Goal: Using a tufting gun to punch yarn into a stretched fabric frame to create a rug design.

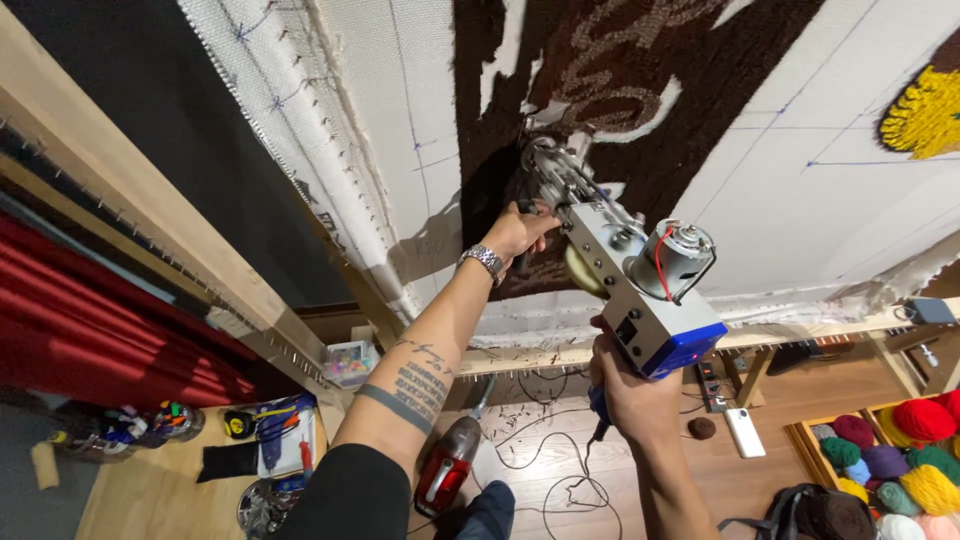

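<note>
White backing cloth (800, 190) stretched on a wooden frame (150, 200) fills the upper half of the frame, with a dark brown tufted patch (690, 80) at top centre and a yellow tufted shape (925, 110) at the upper right edge. At the middle of the picture a tufting gun (640, 285), grey metal with a blue base and a small motor on top, has its nose pressed against the brown patch. The left hand (515, 232), with a metal watch (484, 261) on the wrist, is closed around the gun's front grip. The right hand (630, 395) is wrapped around the rear handle below the blue base. Wood floor (540, 450) lies below, with a tangled black cord (545, 470) and a red power tool (447, 470) at lower centre. Balls of coloured yarn (905, 460) sit in wooden boxes at the lower right. A red curtain (90, 330) hangs at the left edge.
</note>
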